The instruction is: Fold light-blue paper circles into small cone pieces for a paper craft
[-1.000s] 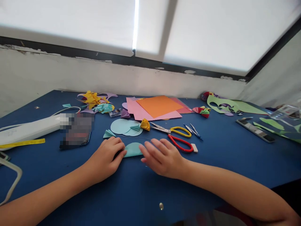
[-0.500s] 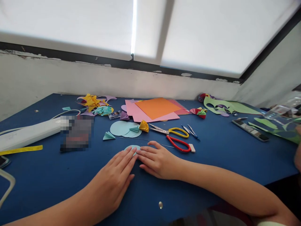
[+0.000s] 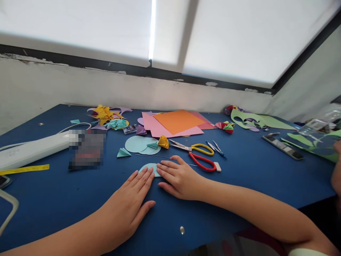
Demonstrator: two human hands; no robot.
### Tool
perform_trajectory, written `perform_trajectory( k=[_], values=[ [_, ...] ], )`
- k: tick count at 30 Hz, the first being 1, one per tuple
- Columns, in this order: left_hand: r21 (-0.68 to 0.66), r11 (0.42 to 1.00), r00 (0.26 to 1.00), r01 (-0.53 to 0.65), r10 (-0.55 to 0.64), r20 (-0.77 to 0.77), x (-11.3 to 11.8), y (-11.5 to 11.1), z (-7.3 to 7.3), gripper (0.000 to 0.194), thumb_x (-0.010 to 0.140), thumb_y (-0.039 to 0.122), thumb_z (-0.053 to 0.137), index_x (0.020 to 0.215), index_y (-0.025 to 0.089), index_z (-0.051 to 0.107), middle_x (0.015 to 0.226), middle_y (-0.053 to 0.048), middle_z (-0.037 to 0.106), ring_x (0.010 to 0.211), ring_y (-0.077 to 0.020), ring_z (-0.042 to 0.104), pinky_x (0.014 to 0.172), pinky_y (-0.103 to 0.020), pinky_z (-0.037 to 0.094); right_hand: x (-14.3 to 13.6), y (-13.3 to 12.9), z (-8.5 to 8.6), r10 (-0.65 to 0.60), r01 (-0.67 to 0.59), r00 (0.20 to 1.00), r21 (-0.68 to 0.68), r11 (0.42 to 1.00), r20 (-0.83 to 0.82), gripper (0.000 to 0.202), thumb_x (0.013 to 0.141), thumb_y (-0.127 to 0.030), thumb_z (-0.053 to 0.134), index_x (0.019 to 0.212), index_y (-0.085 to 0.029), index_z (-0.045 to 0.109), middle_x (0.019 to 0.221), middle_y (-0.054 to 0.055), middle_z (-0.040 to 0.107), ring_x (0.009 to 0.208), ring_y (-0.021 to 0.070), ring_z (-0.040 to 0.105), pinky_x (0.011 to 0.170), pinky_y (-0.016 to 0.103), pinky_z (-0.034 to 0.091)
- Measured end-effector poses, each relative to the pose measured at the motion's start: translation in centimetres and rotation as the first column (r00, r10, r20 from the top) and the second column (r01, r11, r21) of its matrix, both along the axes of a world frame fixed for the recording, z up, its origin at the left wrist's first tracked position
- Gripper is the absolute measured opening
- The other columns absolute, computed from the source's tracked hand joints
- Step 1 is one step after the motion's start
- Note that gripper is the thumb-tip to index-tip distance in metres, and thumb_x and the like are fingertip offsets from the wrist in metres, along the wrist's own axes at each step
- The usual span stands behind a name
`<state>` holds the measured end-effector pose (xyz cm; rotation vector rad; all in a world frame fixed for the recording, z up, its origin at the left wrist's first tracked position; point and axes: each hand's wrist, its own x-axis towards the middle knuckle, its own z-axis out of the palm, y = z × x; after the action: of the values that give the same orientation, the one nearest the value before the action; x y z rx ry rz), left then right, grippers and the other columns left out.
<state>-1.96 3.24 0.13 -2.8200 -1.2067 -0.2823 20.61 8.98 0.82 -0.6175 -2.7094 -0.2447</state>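
Flattened left hand since a second ago, with fingers straight, close together, and thumb wide, touching by fingertips light-blue paper half-circle on blue table; lowered right hand's narrowly parted fingers onto its right end, near red-and-yellow scissors.

1 light-blue paper semicircle lies flat under the fingertips of the left hand and right hand, its curved edge beyond them, its middle showing between them.
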Motion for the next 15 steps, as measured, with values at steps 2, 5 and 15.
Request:
perform_trajectory(
  k=[2, 5, 15],
  values=[
    [-0.02, 1.0, 1.0, 0.005, -0.005, -0.004, -0.1, 0.3, 0.2, 0.058, 0.095, 0.041, 0.034, 0.144, 0.017, 0.015, 0.148, -0.007, 0.025, 0.135, -0.0252, 0.029, 0.108, -0.042, 0.033, -0.1, 0.0, -0.1, 0.005, -0.005, 1.0, 0.024, 1.0, -0.003, 0.038, 0.096, -0.035, 0.038, 0.118, -0.008, 0.054, 0.117, 0.012, 0.062, 0.113, 0.0246, 0.053, 0.097, 0.047, 0.031],
    [-0.047, 0.999, 1.0, 0.013, -0.013, 0.0, -0.3, 0.8, 0.3, 0.056, 0.095, 0.042, 0.033, 0.144, 0.021, 0.015, 0.148, -0.005, 0.025, 0.135, -0.024, 0.028, 0.11, -0.042, 0.026, -0.1, 0.0, -0.1, 0.013, -0.013, 1.0, 0.051, 0.999, -0.008, 0.039, 0.095, -0.035, 0.039, 0.116, -0.007, 0.055, 0.114, 0.013, 0.063, 0.111, 0.0251, 0.055, 0.097, 0.046, 0.033],
    [-0.091, 0.996, 1.0, 0.008, -0.008, -0.008, -0.5, 1.5, 0.2, 0.06, 0.095, 0.045, 0.031, 0.144, 0.023, 0.004, 0.149, -0.005, 0.019, 0.137, -0.0242, 0.022, 0.112, -0.047, 0.017, -0.2, -0.2, -0.1, -0.023, 0.024, 1.0, 0.067, 0.997, -0.009, 0.04, 0.095, -0.036, 0.039, 0.118, -0.006, 0.054, 0.117, 0.013, 0.061, 0.111, 0.026, 0.055, 0.096, 0.047, 0.033]
  ],
)
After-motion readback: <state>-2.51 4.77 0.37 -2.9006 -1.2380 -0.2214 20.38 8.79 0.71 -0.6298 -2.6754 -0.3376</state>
